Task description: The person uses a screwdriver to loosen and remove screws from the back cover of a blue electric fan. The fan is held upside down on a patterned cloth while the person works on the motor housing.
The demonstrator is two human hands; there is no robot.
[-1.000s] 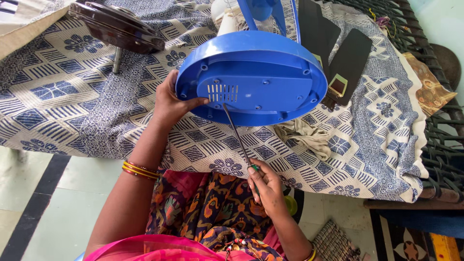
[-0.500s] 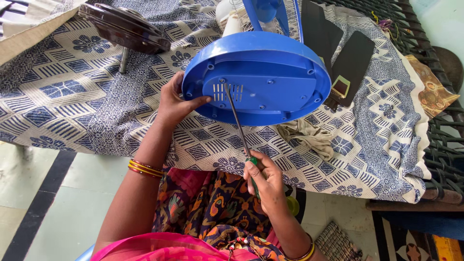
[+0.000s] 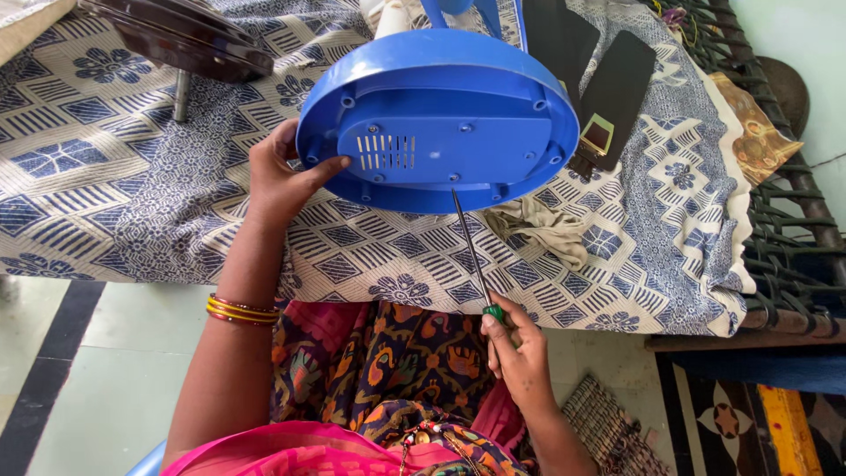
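Head view: you look down at a blue fan base [image 3: 438,119] tipped on its edge on a patterned bedsheet [image 3: 106,185], its underside facing you.
Left hand: your left hand [image 3: 280,174] clasps the left rim of the base, thumb lying across the underside beside the vent slots, fingers curled behind and hidden.
Right hand: your right hand [image 3: 518,350] is closed around the green handle of a screwdriver [image 3: 471,251]; the palm covers most of the handle.
Screwdriver tip: it meets the near rim of the base, right of the slots; you cannot tell whether it sits in a screw.
Cut off: the top frame edge crops the fan's stand, the dark round part [image 3: 181,35] at far left and the black blades [image 3: 608,92] at right.
Change: half a second ago the tip sat up by the slots; now it is lower and further right, and your right hand has dropped nearer your lap.
Room: the sheet's near edge hangs just beyond your knees; bare floor lies left, a crumpled cloth [image 3: 538,225] just right of the shaft.
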